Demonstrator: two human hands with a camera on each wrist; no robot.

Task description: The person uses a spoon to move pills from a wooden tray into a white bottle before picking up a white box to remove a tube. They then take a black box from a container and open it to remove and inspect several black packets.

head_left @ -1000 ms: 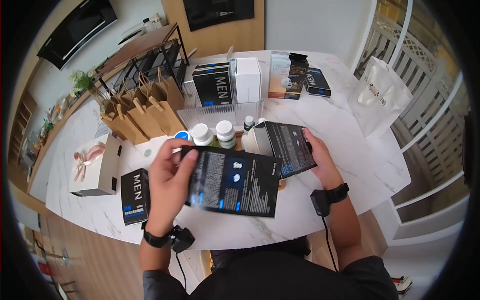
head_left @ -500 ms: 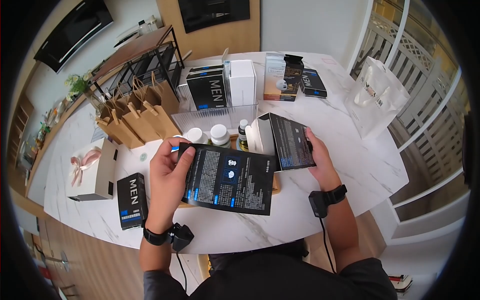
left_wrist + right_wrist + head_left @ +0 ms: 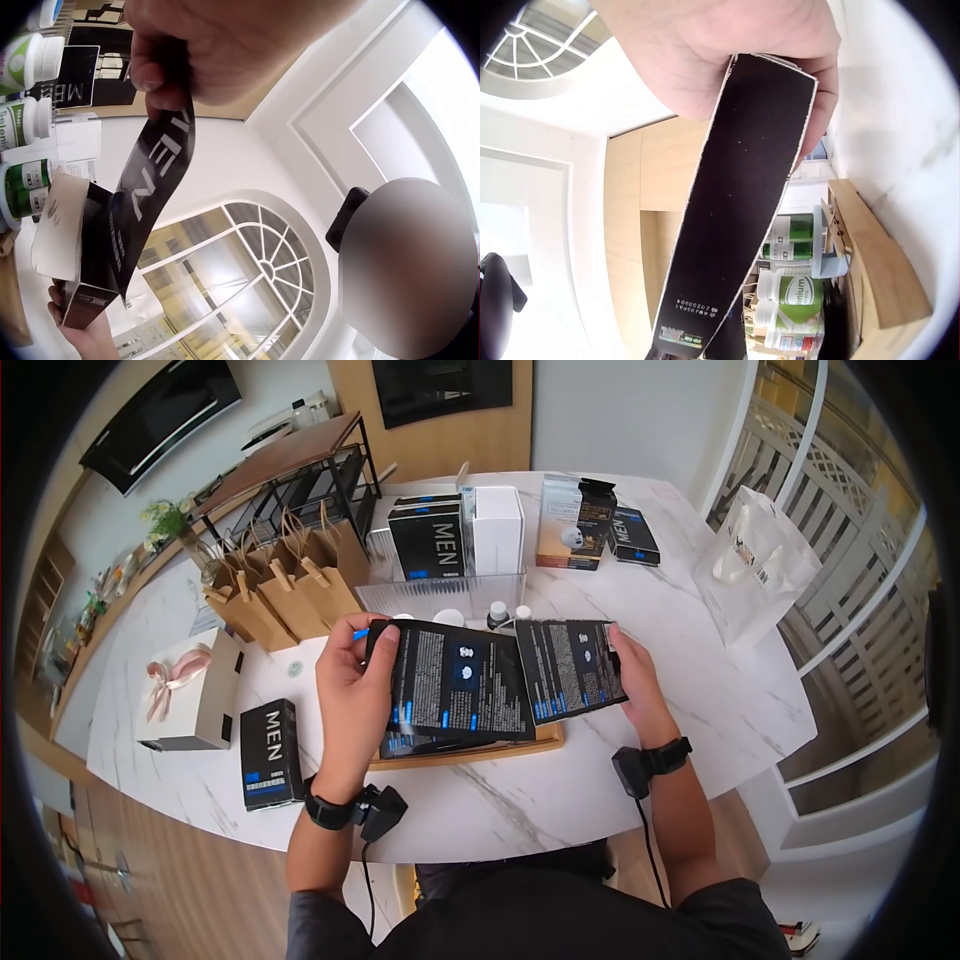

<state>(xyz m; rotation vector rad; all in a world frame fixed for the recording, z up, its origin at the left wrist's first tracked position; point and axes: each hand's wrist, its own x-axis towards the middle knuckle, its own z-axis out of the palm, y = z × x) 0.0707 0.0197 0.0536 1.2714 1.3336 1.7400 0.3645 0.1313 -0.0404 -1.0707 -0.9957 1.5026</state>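
My left hand [image 3: 352,695] pinches a flat black sachet [image 3: 460,678] by its left edge, thumb in front. White small print and two pictures cover the side facing the head camera; "MEN" shows on its other side in the left wrist view. My right hand [image 3: 642,685] grips a thin black box [image 3: 575,670] by its right side. The box's end is open, with a pale flap [image 3: 58,229] sticking out. Sachet and box are held up side by side, the sachet's right edge right at the box. Behind them, several bottles [image 3: 498,614] are partly hidden.
Below my hands lies a wooden tray [image 3: 535,746] with a black packet [image 3: 430,743]. To the left are a black MEN box [image 3: 268,755], a white gift box [image 3: 195,695] and paper bags [image 3: 290,595]. A clear organizer [image 3: 440,595] stands behind; a white bag [image 3: 755,570] stands right.
My left hand has raised the sachet, uncovering the tray's front edge and the packet. The right hand has turned the box, so its printed face shows and the flap is hidden from the head view.
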